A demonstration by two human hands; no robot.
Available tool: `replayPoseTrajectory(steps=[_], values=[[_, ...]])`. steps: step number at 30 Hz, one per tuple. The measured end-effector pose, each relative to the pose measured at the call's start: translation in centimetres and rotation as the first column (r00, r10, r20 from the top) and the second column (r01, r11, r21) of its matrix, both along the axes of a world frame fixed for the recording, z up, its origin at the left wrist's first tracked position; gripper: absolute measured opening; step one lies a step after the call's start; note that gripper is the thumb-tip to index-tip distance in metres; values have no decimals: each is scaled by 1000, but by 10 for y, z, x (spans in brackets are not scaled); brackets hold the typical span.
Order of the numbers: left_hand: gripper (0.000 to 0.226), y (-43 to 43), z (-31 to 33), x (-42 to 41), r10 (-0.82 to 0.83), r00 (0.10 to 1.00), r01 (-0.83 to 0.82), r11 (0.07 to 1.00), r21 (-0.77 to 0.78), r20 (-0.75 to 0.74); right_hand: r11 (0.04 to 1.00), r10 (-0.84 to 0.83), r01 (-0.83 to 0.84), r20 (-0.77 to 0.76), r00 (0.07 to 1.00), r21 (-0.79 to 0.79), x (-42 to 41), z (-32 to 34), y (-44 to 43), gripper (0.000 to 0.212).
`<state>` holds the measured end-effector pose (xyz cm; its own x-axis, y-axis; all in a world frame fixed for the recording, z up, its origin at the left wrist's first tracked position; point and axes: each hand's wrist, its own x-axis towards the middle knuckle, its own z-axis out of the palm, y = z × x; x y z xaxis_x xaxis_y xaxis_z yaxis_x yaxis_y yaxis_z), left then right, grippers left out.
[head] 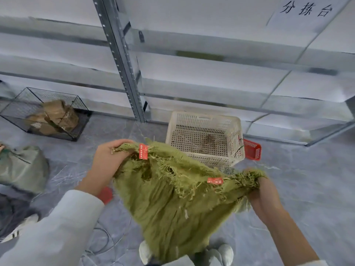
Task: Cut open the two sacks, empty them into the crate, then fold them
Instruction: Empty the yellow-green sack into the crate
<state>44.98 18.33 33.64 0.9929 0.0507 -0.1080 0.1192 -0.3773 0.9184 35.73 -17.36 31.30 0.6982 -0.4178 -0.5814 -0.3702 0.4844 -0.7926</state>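
green sack stretched between two hands, crate just beyond

the left hand (109, 160) has its fingers curled round one corner of the frayed mouth of the green sack (172, 212). the right hand (263, 194) grips the other corner in a bunched fistful. the frayed edge runs from upper left down to lower right between them. from that edge the sack's long axis hangs toward the person's pale shoes (224, 252).

the white crate (203, 120) stands on the grey floor just beyond the sack, its near left corner hidden behind the cloth. its far wall is close to the foot of the metal shelving upright (123, 73). a small red basket (252, 149) sits just beside the crate's right side, with open floor to the right of that. on the left stands a wire mesh basket (63, 97) holding brown parcels. nearer on that side is a second sack (23, 169), bulging and gathered at the neck. a thin cable (107, 244) loops on the floor by the feet.

a red label (143, 151) sits on the sack's mouth near the left hand and another red label (215, 180) near the right, their print too small to read. the paper sign (305, 10) at top right reads 分拣台.
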Motion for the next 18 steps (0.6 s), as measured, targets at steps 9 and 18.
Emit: replayPoseTrajectory(steps=[9,18], values=[[30,-70,61,-13,-201,942,263,939,-221,268,884,339,-446,460,821,145,44,119,107,25],[18,-107,65,3,-157,987,117,852,-510,-37,792,539,-325,341,771,-517,66,118,104,35]])
